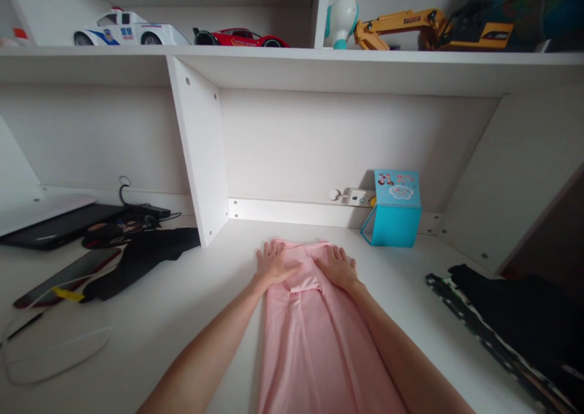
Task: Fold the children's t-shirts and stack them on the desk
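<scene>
White worktop (159, 316), shelf unit above. Pink garment (314, 341) lies flat mid-worktop, running from the near edge toward the back wall. Left hand (272, 263) and right hand (338, 266) both rest palm-down on its far end, fingers spread. Black clothing (515, 316) right, probably folded. Blue box (393, 214) just behind.
</scene>
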